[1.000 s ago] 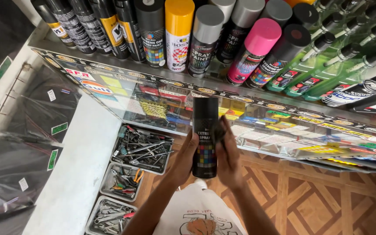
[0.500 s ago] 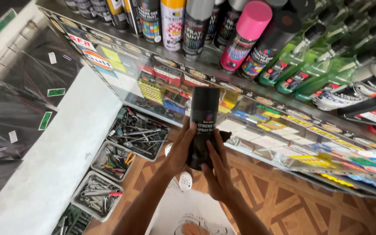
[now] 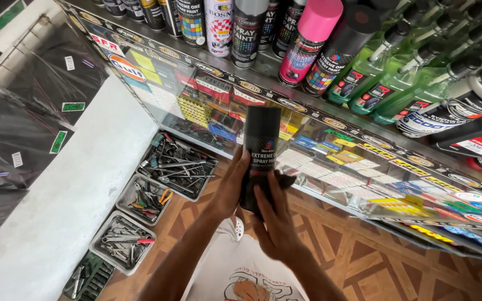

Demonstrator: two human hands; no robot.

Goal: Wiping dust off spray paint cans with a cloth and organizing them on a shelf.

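Both hands, left hand (image 3: 231, 187) and right hand (image 3: 277, 223), closed around black spray can (image 3: 260, 153). Risk: grip slips, can strikes glass desk (image 3: 330, 167) at 12 o'clock.

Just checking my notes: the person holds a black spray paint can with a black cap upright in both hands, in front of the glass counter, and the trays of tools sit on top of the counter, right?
Not quite. The head view shows the trays of tools on the floor beside the glass counter, not on top. The rest holds: left hand and right hand hold the black spray paint can upright.

A black spray can (image 3: 260, 150) with a dark label stands near centre. Far along the shelf stand a pink-capped can (image 3: 309, 42) and, to the right, green spray bottles (image 3: 397, 83). Colourful stickers (image 3: 330, 122) line the glass counter's edge.
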